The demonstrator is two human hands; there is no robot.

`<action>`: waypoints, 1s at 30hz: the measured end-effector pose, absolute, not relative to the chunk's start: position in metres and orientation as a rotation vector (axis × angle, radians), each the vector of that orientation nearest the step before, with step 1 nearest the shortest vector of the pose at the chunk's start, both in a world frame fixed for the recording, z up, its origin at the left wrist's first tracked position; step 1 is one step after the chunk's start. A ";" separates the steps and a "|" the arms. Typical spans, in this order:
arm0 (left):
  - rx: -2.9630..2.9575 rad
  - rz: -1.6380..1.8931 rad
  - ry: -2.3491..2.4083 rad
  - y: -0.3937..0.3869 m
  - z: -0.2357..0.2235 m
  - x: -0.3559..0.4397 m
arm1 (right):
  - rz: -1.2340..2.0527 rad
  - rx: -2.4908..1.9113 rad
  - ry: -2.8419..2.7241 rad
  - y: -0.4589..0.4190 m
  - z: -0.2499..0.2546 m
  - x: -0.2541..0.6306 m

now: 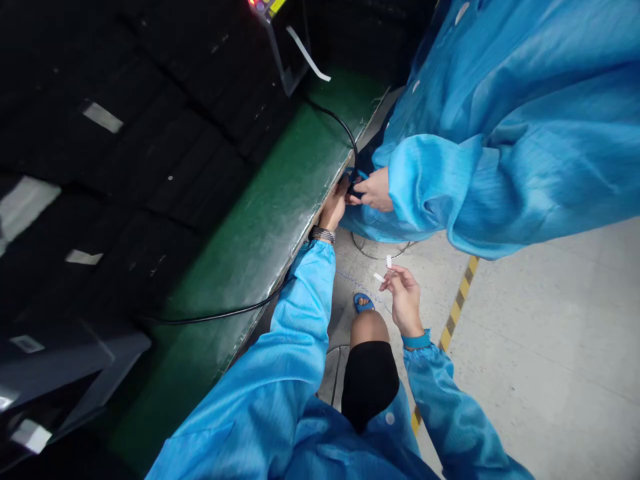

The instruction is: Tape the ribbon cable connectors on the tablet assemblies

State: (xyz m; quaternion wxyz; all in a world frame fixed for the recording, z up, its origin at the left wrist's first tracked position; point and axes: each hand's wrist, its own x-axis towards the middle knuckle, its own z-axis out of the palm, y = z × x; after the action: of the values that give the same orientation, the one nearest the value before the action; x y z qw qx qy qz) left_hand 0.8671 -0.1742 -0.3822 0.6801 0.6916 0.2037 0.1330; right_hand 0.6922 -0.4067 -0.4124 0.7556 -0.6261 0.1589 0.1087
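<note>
My left hand (333, 208) reaches to the bench edge, with a bracelet at the wrist. Its fingers are closed around something dark, largely hidden, where a black cable (346, 127) comes over the edge. Right beside it is a co-worker's hand (376, 190), at the same dark spot. Lower and to the right, my right hand (406, 303) hovers over the floor, a blue band round its wrist. Pinched in its fingers are two small white labels, one upright label (389, 261) and one slanted label (379, 277).
A green bench top (260, 213) runs diagonally, with stacked black boxes (165, 133) behind it. Another black cable (215, 318) crosses it. A dark device (287, 50) with a hanging white strip (309, 55) stands at the top. Yellow-black tape (460, 300) marks the floor.
</note>
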 end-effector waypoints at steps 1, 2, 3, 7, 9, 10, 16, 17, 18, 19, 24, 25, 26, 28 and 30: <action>1.556 0.283 0.444 -0.174 -0.383 0.867 | 0.252 -1.361 0.349 -0.406 -0.413 0.690; 1.558 0.268 0.422 -0.175 -0.384 0.865 | 0.268 -1.355 0.355 -0.405 -0.413 0.687; 1.568 0.272 0.401 -0.177 -0.385 0.859 | 0.288 -1.347 0.364 -0.405 -0.413 0.681; 1.679 0.406 0.420 -0.199 -0.390 0.785 | 0.343 -1.344 0.368 -0.412 -0.412 0.654; 1.724 0.328 0.466 -0.221 -0.397 0.721 | 0.356 -1.377 0.343 -0.421 -0.406 0.641; 1.732 0.268 0.509 -0.232 -0.401 0.684 | 0.358 -1.401 0.334 -0.425 -0.401 0.636; 1.756 -0.270 0.810 -0.274 -0.380 0.466 | 0.461 -1.482 0.238 -0.423 -0.313 0.612; 1.738 -0.369 0.804 -0.276 -0.359 0.439 | 0.496 -1.491 0.203 -0.414 -0.288 0.609; 1.715 -0.445 0.778 -0.278 -0.332 0.418 | 0.532 -1.498 0.165 -0.404 -0.260 0.607; 1.693 -0.494 0.754 -0.279 -0.299 0.402 | 0.572 -1.497 0.125 -0.391 -0.230 0.604; 1.661 -0.308 0.749 -0.254 -0.088 0.372 | 0.843 -1.381 -0.090 -0.306 -0.076 0.581; 1.639 -0.228 0.757 -0.241 -0.043 0.366 | 0.908 -1.355 -0.141 -0.288 -0.050 0.574; 1.604 -0.150 0.732 -0.226 0.000 0.356 | 0.969 -1.333 -0.195 -0.270 -0.027 0.566; 1.526 -0.018 0.666 -0.196 0.077 0.324 | 1.059 -1.304 -0.313 -0.234 0.010 0.550; 1.477 0.079 0.658 -0.167 0.132 0.278 | 1.096 -1.297 -0.443 -0.198 0.035 0.535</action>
State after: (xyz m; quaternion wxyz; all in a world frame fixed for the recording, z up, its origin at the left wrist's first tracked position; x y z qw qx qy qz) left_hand 0.2783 -0.1666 0.1318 0.6900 0.6604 0.2940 0.0354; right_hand 0.5349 -0.1980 0.0351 0.6391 -0.5684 -0.1940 0.4804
